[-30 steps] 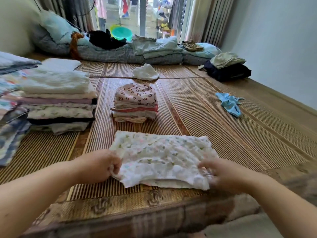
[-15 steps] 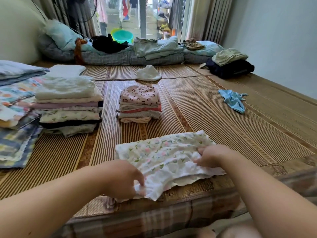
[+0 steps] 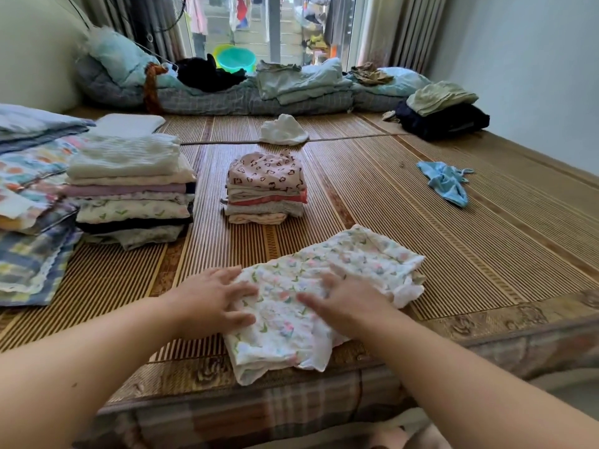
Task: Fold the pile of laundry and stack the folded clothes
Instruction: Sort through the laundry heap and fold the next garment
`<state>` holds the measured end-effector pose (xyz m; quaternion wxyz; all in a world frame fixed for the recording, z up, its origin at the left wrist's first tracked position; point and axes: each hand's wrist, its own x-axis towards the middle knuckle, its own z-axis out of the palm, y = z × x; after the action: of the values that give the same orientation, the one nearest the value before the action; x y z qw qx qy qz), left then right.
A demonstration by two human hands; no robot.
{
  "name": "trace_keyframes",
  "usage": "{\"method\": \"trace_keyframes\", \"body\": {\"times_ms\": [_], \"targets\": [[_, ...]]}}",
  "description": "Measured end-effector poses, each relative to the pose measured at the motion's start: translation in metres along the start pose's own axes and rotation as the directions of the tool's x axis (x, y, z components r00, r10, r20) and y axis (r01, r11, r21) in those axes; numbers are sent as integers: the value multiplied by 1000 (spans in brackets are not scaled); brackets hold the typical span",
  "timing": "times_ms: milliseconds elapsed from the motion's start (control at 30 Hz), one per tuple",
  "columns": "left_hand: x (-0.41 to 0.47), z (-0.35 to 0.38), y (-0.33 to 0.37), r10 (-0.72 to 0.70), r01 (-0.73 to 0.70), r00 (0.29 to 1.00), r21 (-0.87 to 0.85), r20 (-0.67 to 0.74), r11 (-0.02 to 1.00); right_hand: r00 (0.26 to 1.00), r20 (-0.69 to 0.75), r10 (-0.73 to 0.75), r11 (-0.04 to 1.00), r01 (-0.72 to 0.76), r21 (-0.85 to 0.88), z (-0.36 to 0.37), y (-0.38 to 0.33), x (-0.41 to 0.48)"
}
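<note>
Head view: a person's left hand [image 3: 210, 299] and right hand [image 3: 350, 296] press flat, fingers spread, on one floral garment [image 3: 282, 345] at lower centre, its long axis running lower left to upper right. Two folded stacks stand beyond: centre stack [image 3: 265, 186] directly above, left stack [image 3: 129, 189] at middle left.

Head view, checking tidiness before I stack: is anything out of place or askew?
A crumpled blue garment lies on the mat right of the small stack. A white garment lies loose behind that stack. The floral cloth in front sits askew.
</note>
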<state>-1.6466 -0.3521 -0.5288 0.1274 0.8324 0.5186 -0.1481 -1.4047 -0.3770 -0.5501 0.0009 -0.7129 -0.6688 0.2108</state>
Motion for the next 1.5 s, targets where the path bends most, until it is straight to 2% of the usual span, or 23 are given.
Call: {"method": "trace_keyframes", "body": {"times_ms": [67, 167, 300, 333, 400, 467, 533, 600, 633, 733, 800, 833, 933, 1000, 1067, 1133, 1200, 1233, 1300, 1367, 1467, 1500], "targets": [[0, 2, -1, 12, -10, 999, -51, 39, 999, 994, 102, 38, 980, -17, -198, 2, -1, 8], [-2, 4, 9, 79, -78, 997, -85, 9, 993, 996, 84, 5, 974, 14, -228, -19, 19, 29], [-11, 9, 37, 217, -216, 976, -51, 20, 975, 988, -153, -37, 978, 4, -210, -35, 47, 44], [-12, 11, 43, 252, -251, 967, -16, 26, 968, 975, -208, -80, 980, 39, -194, -36, 47, 40], [-10, 14, 50, 299, -299, 954, 55, 1, 953, 936, -257, -242, 963, 199, -181, -37, 43, 22], [-2, 15, 50, 327, -320, 944, 112, -53, 941, 910, -167, -379, 922, 356, -155, -32, 42, -3], [6, 14, 48, 390, -373, 913, 143, -118, 917, 908, 54, -415, 896, 418, -149, -19, 47, -29], [13, 14, 45, 463, -429, 871, 202, -165, 880, 889, 202, -411, 845, 455, -282, 0, 63, -41], [15, 15, 45, 487, -446, 856, 228, -175, 865, 884, 211, -417, 814, 467, -345, 11, 73, -42], [16, 12, 50, 511, -471, 839, 218, -187, 855, 841, 22, -540, 768, 504, -396, 29, 96, -43], [13, 5, 54, 502, -488, 845, 120, -182, 865, 783, -88, -616, 758, 559, -336, 25, 105, -43], [11, 2, 56, 492, -490, 855, 54, -164, 870, 790, -91, -606, 782, 572, -248, 19, 106, -47], [2, -6, 58, 401, -395, 916, -211, -16, 894, 887, 51, -458, 888, 454, 75, 3, 103, -59], [-3, -12, 56, 347, -272, 927, -381, 145, 884, 901, 102, -421, 881, 379, 284, -8, 97, -63], [-5, -22, 49, 363, -138, 888, -589, 282, 796, 901, 147, -407, 809, 281, 517, -27, 84, -71], [0, -30, 37, 392, 31, 863, -808, 319, 588, 902, 138, -409, 716, 223, 661, -46, 72, -70], [10, -35, 24, 329, 157, 898, -912, 291, 379, 926, 28, -375, 613, 225, 757, -64, 60, -58], [15, -37, 19, 271, 175, 926, -934, 264, 312, 946, -37, -323, 563, 223, 796, -70, 54, -48], [22, -40, 18, 125, 143, 976, -960, 177, 242, 973, -144, -182, 513, 219, 830, -75, 41, -24], [34, -39, 18, -109, 93, 991, -983, 75, 161, 973, -228, -27, 510, 209, 834, -76, 29, 4], [53, -36, 15, -346, -35, 938, -998, -17, -46, 953, -281, 114, 479, 195, 856, -73, 20, 38], [57, -34, 16, -410, -55, 911, -998, -44, -16, 942, -295, 159, 517, 175, 838, -70, 20, 47]]}}
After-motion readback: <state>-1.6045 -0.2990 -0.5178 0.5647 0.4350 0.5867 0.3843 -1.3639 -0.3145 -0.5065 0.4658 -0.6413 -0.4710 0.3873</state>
